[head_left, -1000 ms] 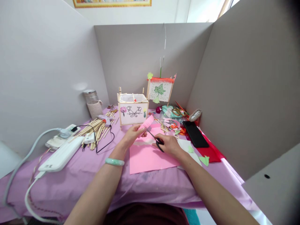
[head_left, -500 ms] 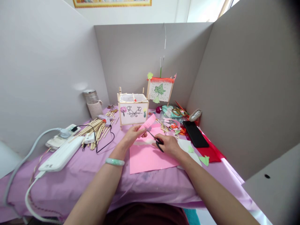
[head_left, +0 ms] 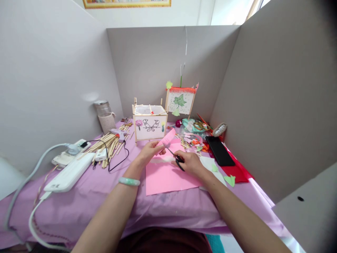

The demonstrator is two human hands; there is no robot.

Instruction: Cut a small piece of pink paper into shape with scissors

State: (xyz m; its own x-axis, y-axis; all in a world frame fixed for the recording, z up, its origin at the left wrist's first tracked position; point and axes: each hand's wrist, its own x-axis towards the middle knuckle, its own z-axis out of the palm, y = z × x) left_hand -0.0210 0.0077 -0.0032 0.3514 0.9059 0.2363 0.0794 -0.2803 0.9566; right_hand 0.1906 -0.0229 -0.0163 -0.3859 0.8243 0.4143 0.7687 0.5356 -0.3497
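Note:
My left hand (head_left: 149, 151) pinches a folded strip of pink paper (head_left: 167, 138), holding it up above the table. In my right hand (head_left: 191, 162) are black-handled scissors (head_left: 176, 156); their blades reach up to the lower edge of the strip. Under both hands a larger pink sheet (head_left: 165, 178) lies flat on the purple tablecloth (head_left: 86, 200). A green bracelet (head_left: 128, 181) sits on my left wrist.
Two paper lanterns stand behind: one with a butterfly drawing (head_left: 149, 123), one with a green leaf (head_left: 180, 101). Wooden sticks (head_left: 109, 144), a glue gun (head_left: 118, 133), a power strip (head_left: 68, 173) and a jar (head_left: 104, 116) are left. A black phone (head_left: 219, 150), red paper and scraps lie right.
Almost nothing has moved. Both hands stay in place with the strip and the scissors; the view has shifted very slightly.

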